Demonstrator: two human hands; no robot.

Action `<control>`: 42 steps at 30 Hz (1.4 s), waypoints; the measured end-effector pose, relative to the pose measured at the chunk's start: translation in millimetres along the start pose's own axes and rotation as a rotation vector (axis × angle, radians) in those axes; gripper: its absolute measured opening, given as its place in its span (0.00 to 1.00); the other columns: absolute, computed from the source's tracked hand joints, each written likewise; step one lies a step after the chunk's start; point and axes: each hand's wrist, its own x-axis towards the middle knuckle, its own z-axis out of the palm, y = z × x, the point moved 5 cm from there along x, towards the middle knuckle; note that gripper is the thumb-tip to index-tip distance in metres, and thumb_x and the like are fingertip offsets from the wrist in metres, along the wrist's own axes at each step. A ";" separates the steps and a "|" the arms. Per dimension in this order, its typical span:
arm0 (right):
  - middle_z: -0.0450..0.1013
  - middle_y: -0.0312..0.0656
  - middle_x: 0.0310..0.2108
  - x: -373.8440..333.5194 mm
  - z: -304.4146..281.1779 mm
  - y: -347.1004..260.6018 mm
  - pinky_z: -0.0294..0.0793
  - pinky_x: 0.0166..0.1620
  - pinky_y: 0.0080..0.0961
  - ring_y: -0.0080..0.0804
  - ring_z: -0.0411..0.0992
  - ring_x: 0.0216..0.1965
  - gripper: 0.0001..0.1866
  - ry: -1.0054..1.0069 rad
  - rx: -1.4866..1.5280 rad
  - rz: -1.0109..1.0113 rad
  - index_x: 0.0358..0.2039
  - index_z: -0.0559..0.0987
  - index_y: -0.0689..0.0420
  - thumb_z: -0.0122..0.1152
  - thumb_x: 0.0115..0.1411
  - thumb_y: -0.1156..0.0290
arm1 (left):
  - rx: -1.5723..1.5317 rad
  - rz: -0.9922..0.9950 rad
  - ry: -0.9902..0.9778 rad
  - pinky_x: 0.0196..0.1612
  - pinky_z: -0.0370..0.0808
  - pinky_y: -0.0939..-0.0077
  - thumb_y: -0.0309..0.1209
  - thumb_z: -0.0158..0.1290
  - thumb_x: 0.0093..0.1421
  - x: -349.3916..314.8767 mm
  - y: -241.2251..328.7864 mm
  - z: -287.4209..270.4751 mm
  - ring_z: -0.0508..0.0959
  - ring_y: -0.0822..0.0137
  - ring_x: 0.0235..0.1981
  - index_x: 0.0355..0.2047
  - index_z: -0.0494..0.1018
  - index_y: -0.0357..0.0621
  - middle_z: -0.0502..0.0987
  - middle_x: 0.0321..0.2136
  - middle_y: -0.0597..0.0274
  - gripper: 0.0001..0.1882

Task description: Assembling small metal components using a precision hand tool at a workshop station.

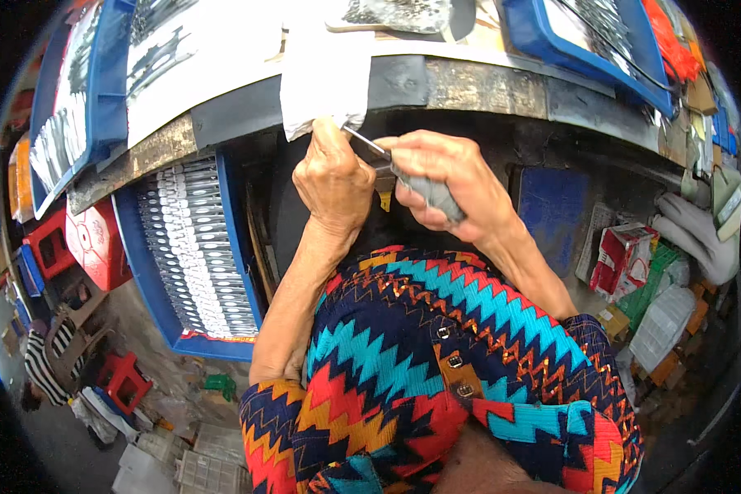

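Near the front edge of the workbench (486, 86), both my hands are close together. My left hand (335, 177) is closed, pinching the lower end of a white cloth-like strip (328, 78) that hangs over the bench edge. My right hand (453, 177) is wrapped round the grey handle of a hand tool (428, 196). From that handle a thin metal shaft points up and left, its tip by the strip's lower corner, beside my left fingers. What lies between my left fingers is partly hidden.
Below the bench at left stands a blue tray (239, 247) with rows of metal spoon-like pieces. More blue trays, one at the upper left (107, 90) and another at the upper right (528, 29), hold metal pieces. Red stools (125, 383) and a person in stripes (45, 362) are at far left.
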 end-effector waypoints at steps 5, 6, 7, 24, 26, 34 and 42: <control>0.67 0.39 0.20 9.7 -3.7 23.3 0.55 0.11 0.09 0.17 0.61 0.13 0.16 -0.404 0.549 0.128 0.43 0.70 0.60 0.54 0.54 0.69 | -0.083 -0.031 0.021 0.18 0.68 0.59 0.18 0.43 0.47 1.2 0.7 0.3 0.72 0.46 0.18 0.28 0.60 0.34 0.69 0.15 0.43 0.06; 0.67 0.40 0.20 9.6 -9.2 19.4 0.55 0.11 0.10 0.17 0.61 0.13 0.16 -0.279 0.283 -0.022 0.42 0.70 0.59 0.55 0.53 0.69 | -0.097 -0.037 0.012 0.19 0.67 0.58 0.19 0.43 0.50 0.0 1.1 0.4 0.73 0.45 0.19 0.28 0.60 0.35 0.70 0.16 0.41 0.05; 0.68 0.40 0.20 8.6 -15.5 13.5 0.56 0.11 0.11 0.18 0.61 0.12 0.16 -0.146 0.021 -0.173 0.42 0.71 0.57 0.56 0.52 0.70 | -0.089 -0.022 0.027 0.19 0.67 0.58 0.19 0.43 0.50 0.0 1.6 -0.5 0.73 0.45 0.19 0.28 0.60 0.35 0.70 0.16 0.41 0.05; 0.67 0.46 0.20 -13.5 9.3 -8.9 0.70 0.22 0.30 0.40 0.68 0.19 0.13 0.196 -1.256 -1.089 0.36 0.73 0.62 0.56 0.47 0.75 | -0.147 -0.062 0.022 0.17 0.65 0.60 0.18 0.43 0.50 -1.2 -3.8 3.3 0.71 0.44 0.18 0.28 0.60 0.35 0.66 0.13 0.44 0.06; 0.69 0.47 0.21 -14.5 10.9 -11.9 0.70 0.23 0.30 0.41 0.69 0.20 0.12 0.183 -1.195 -1.056 0.35 0.73 0.63 0.56 0.47 0.76 | -0.089 -0.016 0.014 0.18 0.70 0.65 0.18 0.47 0.47 -0.7 -0.1 3.5 0.74 0.49 0.19 0.27 0.61 0.34 0.70 0.16 0.46 0.07; 0.70 0.37 0.19 -5.7 2.3 -5.2 0.64 0.19 0.16 0.17 0.66 0.18 0.10 0.184 -0.710 -0.556 0.32 0.74 0.65 0.56 0.51 0.74 | -0.089 -0.036 0.022 0.17 0.68 0.64 0.17 0.44 0.45 -3.2 -1.7 3.0 0.72 0.49 0.18 0.27 0.60 0.34 0.67 0.14 0.48 0.07; 0.65 0.43 0.18 9.6 -6.8 23.7 0.52 0.08 0.12 0.21 0.60 0.10 0.11 -0.186 0.464 0.119 0.39 0.69 0.58 0.51 0.55 0.70 | -0.035 -0.035 0.058 0.18 0.70 0.63 0.18 0.46 0.46 1.5 1.3 3.2 0.73 0.49 0.18 0.25 0.61 0.35 0.69 0.15 0.47 0.06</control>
